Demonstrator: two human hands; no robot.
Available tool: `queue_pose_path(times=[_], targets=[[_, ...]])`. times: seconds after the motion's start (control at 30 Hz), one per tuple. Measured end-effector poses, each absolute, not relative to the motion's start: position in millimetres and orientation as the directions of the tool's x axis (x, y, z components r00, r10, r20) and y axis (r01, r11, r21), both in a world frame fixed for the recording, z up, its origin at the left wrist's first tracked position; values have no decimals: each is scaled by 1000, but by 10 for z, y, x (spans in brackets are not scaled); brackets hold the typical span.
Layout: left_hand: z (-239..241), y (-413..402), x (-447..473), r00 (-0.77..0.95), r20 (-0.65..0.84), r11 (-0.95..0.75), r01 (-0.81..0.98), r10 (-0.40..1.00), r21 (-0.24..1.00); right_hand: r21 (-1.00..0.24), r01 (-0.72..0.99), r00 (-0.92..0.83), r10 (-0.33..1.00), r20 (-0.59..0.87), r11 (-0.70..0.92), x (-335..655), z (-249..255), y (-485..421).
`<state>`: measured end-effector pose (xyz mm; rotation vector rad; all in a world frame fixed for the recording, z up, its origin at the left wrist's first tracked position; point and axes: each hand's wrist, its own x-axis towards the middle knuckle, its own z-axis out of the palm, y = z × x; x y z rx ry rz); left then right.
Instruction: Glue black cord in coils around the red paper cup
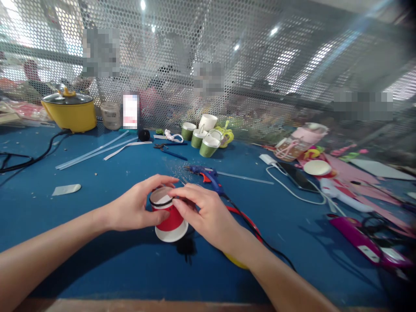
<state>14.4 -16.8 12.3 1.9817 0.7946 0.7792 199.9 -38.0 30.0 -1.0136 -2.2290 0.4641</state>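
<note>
A paper cup with a red wrap sits upside down, its white rim toward the table. A thin black cord runs around its upturned base edge. My left hand holds the cup from the left, thumb on the red wrap and fingers over the far side. With fingertips closed at the base edge, my right hand pinches the black cord against the cup. Just beyond the hands lies a blue hot glue gun. A black plug lies beside the cup.
Small green-and-white cups, pliers and a black yarn ball stand toward the mesh wall. A yellow pot is back left. To the right are a phone, white cables and a magenta box.
</note>
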Motion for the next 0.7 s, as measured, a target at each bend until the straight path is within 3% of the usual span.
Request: queue_pose_path(times=[0.7], targets=[[225,-236,161,528,195,-390,288,827,875,-461,523,-558,697,451,717,1968,269,-412]])
